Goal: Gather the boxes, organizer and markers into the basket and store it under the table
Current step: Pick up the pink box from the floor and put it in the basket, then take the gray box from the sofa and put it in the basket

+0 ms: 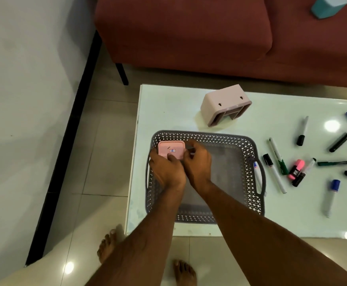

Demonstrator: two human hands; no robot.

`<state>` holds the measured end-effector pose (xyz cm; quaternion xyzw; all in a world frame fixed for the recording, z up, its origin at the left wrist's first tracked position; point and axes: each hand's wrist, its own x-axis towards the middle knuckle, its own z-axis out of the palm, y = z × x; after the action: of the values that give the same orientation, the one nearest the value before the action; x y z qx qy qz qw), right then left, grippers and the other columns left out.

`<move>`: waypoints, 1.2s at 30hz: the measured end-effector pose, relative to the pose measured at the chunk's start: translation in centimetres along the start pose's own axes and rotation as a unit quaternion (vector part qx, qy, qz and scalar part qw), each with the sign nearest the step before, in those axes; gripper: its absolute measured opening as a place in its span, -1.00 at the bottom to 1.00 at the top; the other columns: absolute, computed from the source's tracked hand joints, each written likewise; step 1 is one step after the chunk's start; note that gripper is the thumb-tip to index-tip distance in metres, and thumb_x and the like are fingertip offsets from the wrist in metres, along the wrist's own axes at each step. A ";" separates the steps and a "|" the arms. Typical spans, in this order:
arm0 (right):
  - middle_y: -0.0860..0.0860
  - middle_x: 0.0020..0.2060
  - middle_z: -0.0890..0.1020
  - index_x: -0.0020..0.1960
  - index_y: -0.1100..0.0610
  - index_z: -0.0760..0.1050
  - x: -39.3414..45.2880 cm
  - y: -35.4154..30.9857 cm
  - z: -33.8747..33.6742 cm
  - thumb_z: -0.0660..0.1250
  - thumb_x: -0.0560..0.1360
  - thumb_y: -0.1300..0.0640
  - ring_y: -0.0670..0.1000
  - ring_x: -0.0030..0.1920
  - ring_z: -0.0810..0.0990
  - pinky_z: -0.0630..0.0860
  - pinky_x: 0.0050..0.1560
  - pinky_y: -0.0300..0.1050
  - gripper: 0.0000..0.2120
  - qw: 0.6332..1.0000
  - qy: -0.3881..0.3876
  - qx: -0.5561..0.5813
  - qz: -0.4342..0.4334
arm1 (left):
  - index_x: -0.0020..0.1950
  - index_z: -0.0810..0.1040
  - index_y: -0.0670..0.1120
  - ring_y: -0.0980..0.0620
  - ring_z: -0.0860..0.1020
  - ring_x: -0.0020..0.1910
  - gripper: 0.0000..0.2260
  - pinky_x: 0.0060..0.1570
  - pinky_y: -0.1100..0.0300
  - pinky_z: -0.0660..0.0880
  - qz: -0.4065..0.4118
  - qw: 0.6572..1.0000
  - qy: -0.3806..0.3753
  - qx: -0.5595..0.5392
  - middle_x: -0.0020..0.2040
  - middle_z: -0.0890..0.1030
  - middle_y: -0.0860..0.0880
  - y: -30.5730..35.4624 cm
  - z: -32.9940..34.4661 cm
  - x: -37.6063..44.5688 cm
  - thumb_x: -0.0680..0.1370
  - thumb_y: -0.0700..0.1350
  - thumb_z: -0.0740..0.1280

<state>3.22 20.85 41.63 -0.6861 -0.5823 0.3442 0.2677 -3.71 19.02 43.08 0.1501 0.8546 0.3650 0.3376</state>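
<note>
A grey perforated basket point(248, 162) sits on the pale glass table point(168, 108). A pink box point(171, 148) lies in the basket's far left corner. My left hand point(166, 170) grips its near edge and left side. My right hand point(197, 162) touches the box's right side, fingers curled around something small and grey that I cannot make out. A pink-beige organizer point(224, 103) lies tipped over behind the basket. Several markers, among them a pink highlighter point(296, 171), lie scattered to the right. One white marker point(258, 175) rests against the basket's right handle.
A red sofa point(189, 34) stands behind the table, with a teal box point(327, 6) on its seat. Tiled floor lies to the left, beside a white wall with a black skirting. My bare feet point(108, 244) stand at the table's near edge.
</note>
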 end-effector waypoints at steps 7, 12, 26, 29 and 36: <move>0.17 0.21 0.61 0.29 0.21 0.50 -0.5 -3.7 -1.6 0.28 0.60 0.24 0.19 0.20 0.56 0.51 0.15 0.07 -0.73 0.992 0.000 -0.122 -0.035 | 0.58 0.18 -0.30 -0.29 0.44 0.47 -0.41 0.44 -0.11 0.43 -0.092 0.987 -0.124 0.035 0.53 0.37 -0.30 3.9 -2.9 0.7 0.67 -0.05 0.30; 0.19 0.31 0.56 0.41 0.25 0.44 -0.4 -6.6 -2.4 0.28 0.62 0.24 0.19 0.31 0.52 0.47 0.27 0.03 -0.63 0.983 -0.005 -0.182 -0.026 | 0.50 0.35 -0.22 -0.22 0.54 0.36 -0.56 0.32 0.00 0.51 -0.085 0.970 -0.217 0.069 0.43 0.52 -0.22 6.5 -6.1 2.5 0.68 -0.05 0.26; 0.22 0.56 0.30 0.59 0.28 0.19 7.3 -20.3 0.2 0.20 0.68 -0.04 0.24 0.57 0.29 0.26 0.56 0.16 -0.40 0.940 0.001 -0.334 -0.073 | 0.61 0.23 -0.25 -0.23 0.34 0.56 -0.38 0.58 -0.15 0.25 0.456 0.783 -0.031 0.423 0.56 0.37 -0.25 18.4 -18.2 18.3 0.66 0.08 0.24; 0.23 0.56 0.31 0.58 0.28 0.20 10.9 -23.6 0.8 0.21 0.69 -0.03 0.25 0.57 0.28 0.25 0.56 0.16 -0.41 0.937 0.011 -0.336 -0.090 | 0.65 0.11 -0.25 -0.23 0.21 0.63 -0.38 0.64 -0.15 0.09 0.485 0.756 -0.033 0.438 0.63 0.24 -0.26 22.4 -18.4 21.4 0.70 0.08 0.11; 0.21 0.57 0.29 0.59 0.28 0.18 23.6 -27.9 2.2 0.18 0.68 -0.02 0.22 0.58 0.25 0.25 0.57 0.16 -0.41 0.936 0.018 -0.336 -0.100 | 0.67 0.03 -0.24 -0.20 0.14 0.65 -0.41 0.65 -0.10 0.00 0.526 0.726 -0.030 0.443 0.65 0.18 -0.25 31.1 -13.6 29.7 0.72 0.06 0.01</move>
<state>-13.65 48.95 57.96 -0.6803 -0.7247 0.0876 0.0652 -34.32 48.24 58.65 0.7187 0.6927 0.0589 0.0126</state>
